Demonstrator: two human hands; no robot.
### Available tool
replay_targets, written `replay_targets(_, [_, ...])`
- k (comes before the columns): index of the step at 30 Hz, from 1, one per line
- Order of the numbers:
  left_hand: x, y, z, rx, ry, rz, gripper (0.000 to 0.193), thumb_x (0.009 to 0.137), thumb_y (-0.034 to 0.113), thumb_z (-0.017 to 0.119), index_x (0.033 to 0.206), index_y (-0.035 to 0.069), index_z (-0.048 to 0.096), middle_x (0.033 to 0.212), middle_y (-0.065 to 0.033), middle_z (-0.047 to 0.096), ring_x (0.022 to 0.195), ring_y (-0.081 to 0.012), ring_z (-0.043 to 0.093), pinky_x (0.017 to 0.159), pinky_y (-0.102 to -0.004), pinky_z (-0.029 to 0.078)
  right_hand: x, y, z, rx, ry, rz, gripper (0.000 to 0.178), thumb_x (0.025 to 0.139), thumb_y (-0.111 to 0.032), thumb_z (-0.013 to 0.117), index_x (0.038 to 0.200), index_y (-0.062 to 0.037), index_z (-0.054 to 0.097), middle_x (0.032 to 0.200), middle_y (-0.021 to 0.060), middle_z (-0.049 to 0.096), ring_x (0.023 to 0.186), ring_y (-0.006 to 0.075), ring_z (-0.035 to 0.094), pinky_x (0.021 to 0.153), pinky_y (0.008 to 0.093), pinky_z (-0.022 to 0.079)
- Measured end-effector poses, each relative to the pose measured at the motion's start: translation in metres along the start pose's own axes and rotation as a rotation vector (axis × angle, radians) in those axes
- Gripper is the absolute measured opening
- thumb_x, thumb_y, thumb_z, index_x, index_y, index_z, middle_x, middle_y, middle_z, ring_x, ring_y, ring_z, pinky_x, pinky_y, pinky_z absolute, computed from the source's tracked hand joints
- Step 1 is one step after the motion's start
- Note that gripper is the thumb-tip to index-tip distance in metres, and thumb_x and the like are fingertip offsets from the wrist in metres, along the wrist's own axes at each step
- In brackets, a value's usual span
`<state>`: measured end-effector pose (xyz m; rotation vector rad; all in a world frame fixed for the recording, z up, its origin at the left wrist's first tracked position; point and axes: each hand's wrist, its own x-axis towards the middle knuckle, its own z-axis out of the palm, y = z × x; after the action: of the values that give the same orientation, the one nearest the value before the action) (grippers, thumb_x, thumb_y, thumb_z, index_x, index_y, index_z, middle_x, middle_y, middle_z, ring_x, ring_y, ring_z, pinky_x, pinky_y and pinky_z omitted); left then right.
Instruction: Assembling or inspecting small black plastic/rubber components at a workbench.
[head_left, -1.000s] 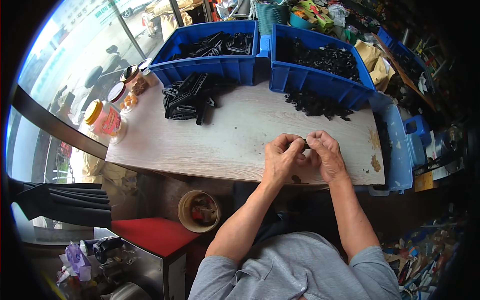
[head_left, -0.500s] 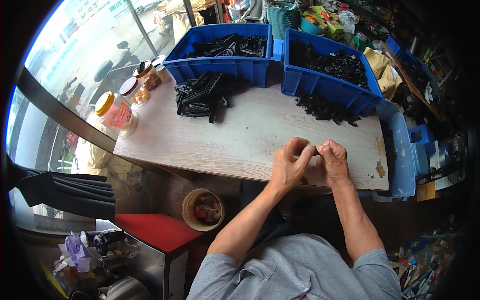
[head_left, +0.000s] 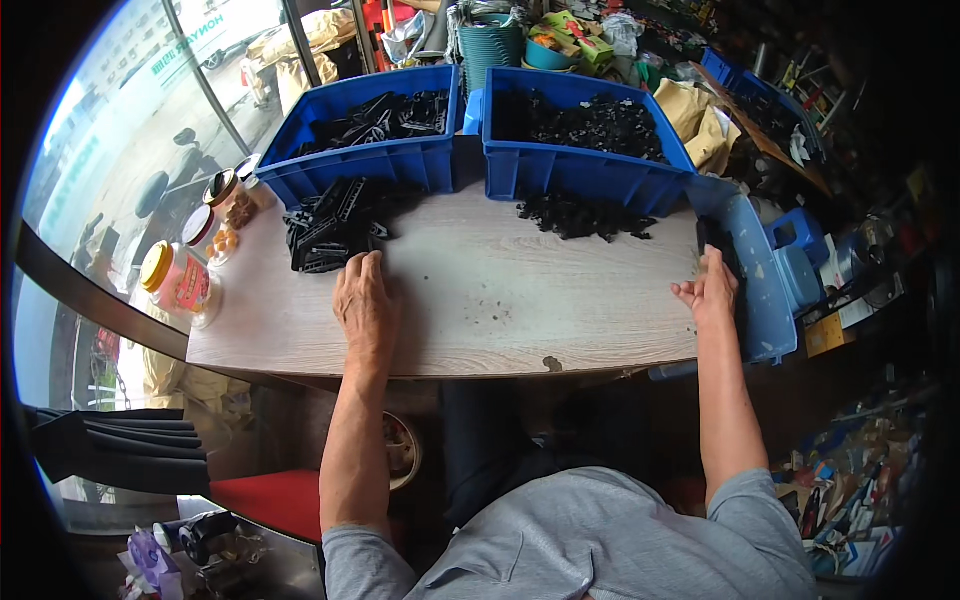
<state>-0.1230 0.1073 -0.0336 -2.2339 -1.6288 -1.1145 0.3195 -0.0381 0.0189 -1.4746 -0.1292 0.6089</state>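
my L hand (head_left: 365, 305): fingers curled at blk parts pile (head_left: 330, 225) by blue crate (head_left: 372, 169), can't tell grip | my R hand (head_left: 713, 292): fingertips at blk pc (head_left: 702, 233) by lt-blue bin (head_left: 768, 285) (grip unclear too)

Your left hand (head_left: 365, 308), left of centre, hides its fingertips; your left forearm (head_left: 355, 460) covers part of the bucket (head_left: 419, 452), lower left. Small black pieces (head_left: 580, 215), upper centre, blur together.
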Motion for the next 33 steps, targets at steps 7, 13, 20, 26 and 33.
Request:
replay_targets(7, [0.003,0.021,-0.013,-0.132,-0.056,0.220,0.027,0.075,0.002,0.068,0.102,0.004,0.064,0.098,-0.0129,0.064,0.091,-0.0336,0.061,0.080,-0.0426,0.049,0.012,-0.001,0.020,-0.380,-0.183,0.005,0.025,0.084,-0.027,0.072,0.097,-0.0070,0.063,0.052,0.0009,0.039,0.044,0.0135,0.045,0.048,0.0361,0.055])
replay_targets(13, [0.000,0.018,-0.010,-0.185,-0.158,0.215,0.025,0.077,0.005,0.070,0.100,0.006,0.062,0.090,-0.0129,0.061,0.086,-0.0335,0.060,0.077,-0.0436,0.049,0.015,-0.003,0.048,-0.701,-0.135,-0.087,0.027,0.083,-0.022,0.072,0.107,-0.0095,0.067,0.066,0.0032,0.050,0.044,0.0121,0.047,0.042,0.0327,0.051])
replay_targets(20, [0.013,0.037,-0.006,-0.175,-0.003,0.239,0.041,0.078,0.005,0.070,0.118,0.008,0.062,0.130,-0.0183,0.054,0.117,-0.0361,0.053,0.091,-0.0444,0.050,0.025,0.000,0.060,-0.814,-0.194,-0.183,0.026,0.081,-0.017,0.072,0.106,-0.0081,0.069,0.077,0.0054,0.061,0.041,0.0130,0.046,0.035,0.0324,0.045])
replay_targets(26, [0.031,0.032,0.023,-0.103,-0.204,0.235,0.039,0.079,0.006,0.068,0.117,0.006,0.062,0.117,-0.0139,0.062,0.115,-0.0335,0.055,0.096,-0.0465,0.044,0.021,0.003,0.063,-0.927,-0.223,-0.278,0.026,0.081,-0.018,0.071,0.104,-0.0077,0.070,0.082,0.0063,0.067,0.042,0.0154,0.050,0.037,0.0323,0.047])
replay_targets(33, [0.025,0.038,0.031,-0.201,-0.243,0.262,0.022,0.088,0.018,0.066,0.105,0.004,0.066,0.107,-0.0115,0.066,0.100,-0.0307,0.058,0.086,-0.0448,0.045,0.024,0.000,0.053,-0.901,-0.296,-0.234,0.027,0.082,-0.020,0.068,0.101,-0.0009,0.067,0.066,0.0070,0.059,0.041,0.0158,0.051,0.038,0.0316,0.048])
